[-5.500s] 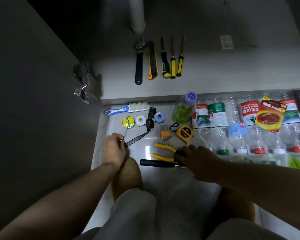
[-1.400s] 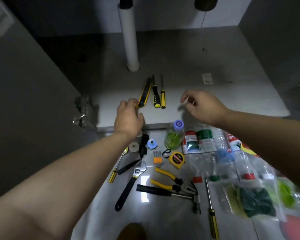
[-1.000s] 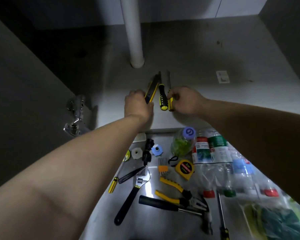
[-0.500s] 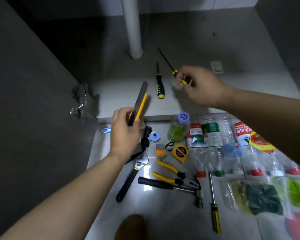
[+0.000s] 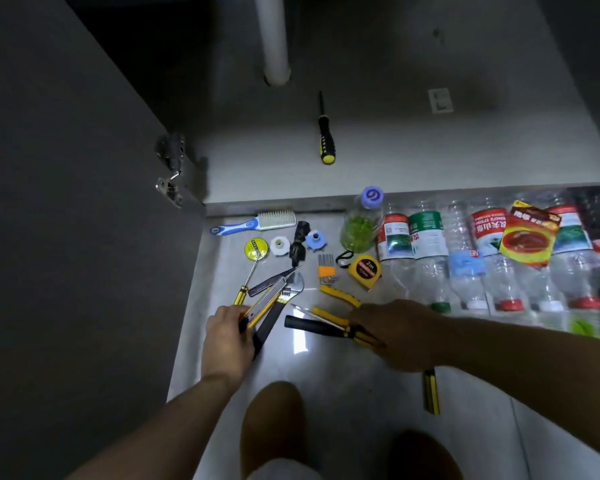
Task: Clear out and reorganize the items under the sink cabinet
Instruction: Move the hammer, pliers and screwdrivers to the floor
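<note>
Down on the tiles in front of the open cabinet (image 5: 430, 161), my left hand (image 5: 227, 336) is curled round the rear end of the knife (image 5: 262, 304). Its yellow and silver body slants up to the right, across the wrench (image 5: 274, 315), which lies flat with its black handle running back beside my knuckles. My right hand (image 5: 400, 336) grips the slim screwdriver (image 5: 355, 334) by its yellow-and-black handle. The shaft points left, crossing over the black hammer handle (image 5: 305, 323) and the near arm of the yellow pliers (image 5: 338, 294). Whether the tip touches the floor I cannot tell. Below my right forearm a striped handle (image 5: 431, 393) shows on the tiles.

Inside the cabinet one black screwdriver (image 5: 325, 140) lies alone, tip toward the white pipe (image 5: 274, 39), yellow butt toward me.

Along the cabinet's front lip lies a brush (image 5: 257, 221) with a blue handle. Near it are a yellow disc (image 5: 256, 248), a white fitting (image 5: 279, 244) and a blue fitting (image 5: 315, 240). A small screwdriver (image 5: 246, 282) reaches from the disc toward my left hand. Hex keys (image 5: 326, 270) in an orange holder lie beside the tape measure (image 5: 364, 268). To the right a jar (image 5: 361, 226) of green bits with a purple lid sits next to a row of bottles (image 5: 426, 244). The bottles lie on their sides, caps toward me, with a red packet (image 5: 529, 237) on top.
</note>
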`<state>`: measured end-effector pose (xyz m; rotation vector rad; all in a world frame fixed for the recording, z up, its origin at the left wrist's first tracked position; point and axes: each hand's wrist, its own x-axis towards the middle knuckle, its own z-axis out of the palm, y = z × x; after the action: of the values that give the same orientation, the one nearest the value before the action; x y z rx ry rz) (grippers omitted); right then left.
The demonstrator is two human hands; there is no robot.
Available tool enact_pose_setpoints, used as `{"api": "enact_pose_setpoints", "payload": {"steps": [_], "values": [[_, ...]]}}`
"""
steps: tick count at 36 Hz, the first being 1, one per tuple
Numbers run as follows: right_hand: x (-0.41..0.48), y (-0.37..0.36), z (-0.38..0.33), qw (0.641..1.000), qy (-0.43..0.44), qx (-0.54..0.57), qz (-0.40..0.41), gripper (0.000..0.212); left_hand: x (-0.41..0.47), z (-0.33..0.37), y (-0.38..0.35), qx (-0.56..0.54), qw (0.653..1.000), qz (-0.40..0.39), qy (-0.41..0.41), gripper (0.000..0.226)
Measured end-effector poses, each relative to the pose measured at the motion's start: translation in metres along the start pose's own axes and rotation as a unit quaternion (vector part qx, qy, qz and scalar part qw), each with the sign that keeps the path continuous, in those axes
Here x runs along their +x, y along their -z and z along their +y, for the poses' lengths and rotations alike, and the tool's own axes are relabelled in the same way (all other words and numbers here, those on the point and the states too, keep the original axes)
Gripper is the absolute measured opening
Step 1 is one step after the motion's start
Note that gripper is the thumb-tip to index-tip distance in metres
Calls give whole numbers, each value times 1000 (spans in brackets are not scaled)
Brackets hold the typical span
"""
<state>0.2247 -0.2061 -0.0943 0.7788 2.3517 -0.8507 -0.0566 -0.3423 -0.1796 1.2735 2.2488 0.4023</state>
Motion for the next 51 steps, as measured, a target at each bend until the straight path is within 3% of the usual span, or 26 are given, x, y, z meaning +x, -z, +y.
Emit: {"api": "enact_pose_setpoints", "payload": {"steps": [5, 15, 21, 32, 38, 43, 45, 47, 51], "values": [[12, -33, 1, 996, 6, -51, -76, 49, 0, -8, -2, 48, 998, 19, 26, 38], [32, -59, -5, 990, 28, -133, -41, 44, -2, -4, 0, 73, 997, 13, -7, 42], [29, -61, 5, 996, -12, -89, -3, 40, 0, -2, 1, 48, 999, 0, 15, 47], [22, -60, 15, 997, -31, -56, 38, 38, 25, 36, 6, -25, 997, 69, -39, 22], [16, -50, 10, 996, -10, 1, 90, 20, 62, 88, 20, -94, 990, 72, -75, 18], [6, -50, -7, 993, -15, 73, 87, 9, 88, 124, 31, -143, 982, 77, -92, 28], [9, -40, -11, 987, -10, 109, 114, 8, 109, 140, 34, -159, 979, 75, -101, 34], [14, -3, 22, 970, -34, 120, 207, 9, 163, 201, 35, -152, 977, 60, -136, 44], [15, 20, 13, 950, -24, 140, 279, 6, 201, 223, 33, -85, 986, 26, -143, 59]]}}
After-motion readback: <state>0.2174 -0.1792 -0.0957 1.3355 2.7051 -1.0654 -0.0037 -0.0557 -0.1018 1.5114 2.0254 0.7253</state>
